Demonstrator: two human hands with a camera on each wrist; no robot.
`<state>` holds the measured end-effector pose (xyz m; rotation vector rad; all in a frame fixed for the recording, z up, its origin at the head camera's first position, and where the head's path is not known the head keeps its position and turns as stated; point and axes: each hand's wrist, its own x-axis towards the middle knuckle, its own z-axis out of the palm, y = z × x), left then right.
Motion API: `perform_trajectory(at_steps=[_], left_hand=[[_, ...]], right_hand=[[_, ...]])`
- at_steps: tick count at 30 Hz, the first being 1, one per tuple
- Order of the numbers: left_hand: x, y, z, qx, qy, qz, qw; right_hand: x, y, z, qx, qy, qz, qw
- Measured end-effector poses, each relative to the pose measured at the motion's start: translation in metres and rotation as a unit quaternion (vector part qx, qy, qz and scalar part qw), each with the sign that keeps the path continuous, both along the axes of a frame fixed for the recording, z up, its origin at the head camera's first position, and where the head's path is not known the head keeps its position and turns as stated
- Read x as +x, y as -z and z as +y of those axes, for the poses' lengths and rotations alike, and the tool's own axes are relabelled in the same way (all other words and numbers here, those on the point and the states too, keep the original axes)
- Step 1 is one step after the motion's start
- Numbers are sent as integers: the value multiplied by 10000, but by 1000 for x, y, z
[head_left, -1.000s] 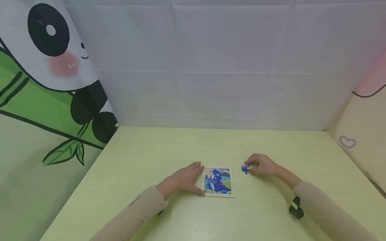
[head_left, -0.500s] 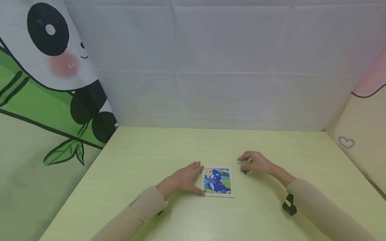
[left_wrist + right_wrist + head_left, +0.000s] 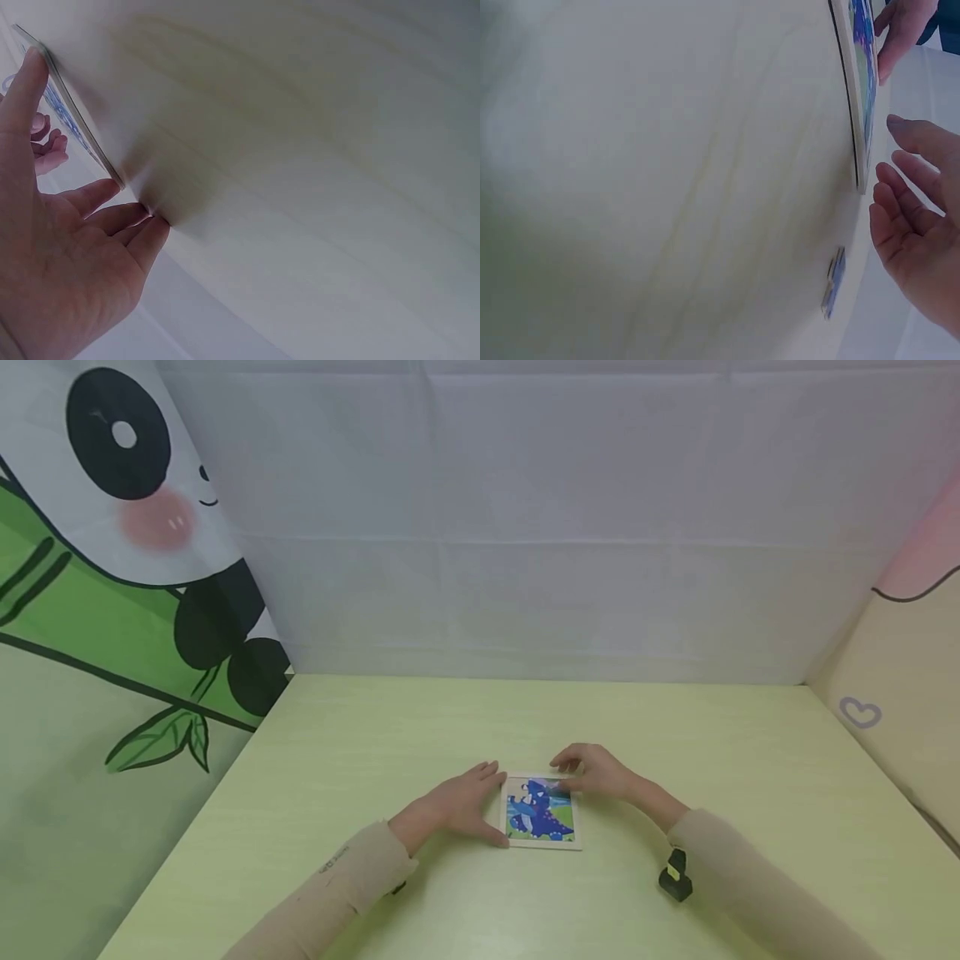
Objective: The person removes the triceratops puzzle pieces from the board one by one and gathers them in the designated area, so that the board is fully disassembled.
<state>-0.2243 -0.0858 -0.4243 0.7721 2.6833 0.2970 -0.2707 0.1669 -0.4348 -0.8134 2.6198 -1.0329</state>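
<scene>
A small square jigsaw puzzle (image 3: pixel 540 814) with a blue dinosaur picture lies in a pale wooden frame on the table. My left hand (image 3: pixel 461 806) touches its left side with fingers spread, thumb at the near corner and index finger at the far corner. In the left wrist view the thumb and index fingertip of that left hand (image 3: pixel 82 240) rest at the frame's edge. Over the puzzle's far right corner hovers my right hand (image 3: pixel 600 774), fingers loosely bent and holding nothing. A loose puzzle piece (image 3: pixel 834 283) lies on the table below the right hand, which hides it in the head view.
The pale yellow-green table (image 3: pixel 390 718) meets a white cloth backdrop (image 3: pixel 555 552) at the back. A panel with a cartoon panda (image 3: pixel 157 527) stands on the left, and a beige side panel (image 3: pixel 900 693) on the right.
My right hand has let go of the loose puzzle piece and moved left to the puzzle's far right corner. My left hand has stayed in place.
</scene>
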Motion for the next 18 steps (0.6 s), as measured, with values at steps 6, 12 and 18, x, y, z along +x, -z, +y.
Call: perform_trajectory(at_steps=[6,12,18], left_hand=[[0,1,1,18,-66,-23,10000],[0,2,2,25,-79,-15,10000],[-1,3,1,15,-88,2,10000]], right_hand=[[5,1,-12,-67,-285,-131,9995],[7,0,-16,94,-433,1,9990],[7,-1,-18,224,-414,57,9989]])
